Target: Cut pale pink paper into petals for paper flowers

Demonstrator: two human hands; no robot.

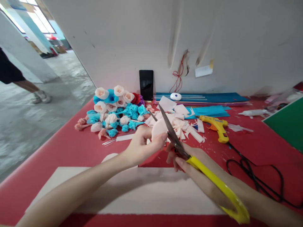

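My left hand [144, 143] pinches a pale pink rounded paper piece [159, 127] between thumb and fingers. Just right of it, my right hand [181, 156] is closed around the yellow-handled scissors [203, 168]. Their blades [169, 123] are spread apart and point up and away, right beside the paper piece. Below both hands lies a wide pale pink paper sheet [151, 195], partly covered by my forearms. Behind the hands, a heap of pale paper scraps [182, 126] is scattered on the red table [246, 148].
Blue, white and pink paper flowers [113, 107] are piled back left. A black phone [146, 85] leans on the wall. At right lie a yellow glue gun [217, 126] with its black cord [248, 170] and a green board [288, 123]. A person's legs [26, 85] show far left.
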